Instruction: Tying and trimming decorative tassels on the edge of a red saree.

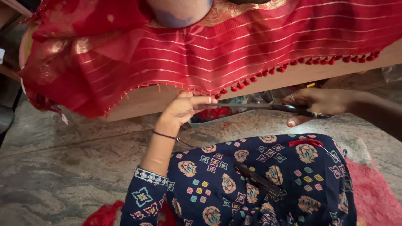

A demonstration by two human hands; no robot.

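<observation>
A red cloth [217,54] with thin gold stripes hangs over a wooden edge, its hem lined with small red tassels [293,62]. My left hand [182,109] pinches the hem where the tassel row ends, index finger pointing right. My right hand [320,104] grips the handles of dark scissors [255,107], whose long blades reach left toward my left fingertips, just under the hem. A red thread piece [305,142] lies on my patterned navy lap.
A wooden board [142,102] carries the cloth. Behind the scissors sits a shallow tray [222,115] with red scraps. A dark flat object [257,181] rests on my lap. Stone floor [63,167] lies left; a red mat [372,196] right.
</observation>
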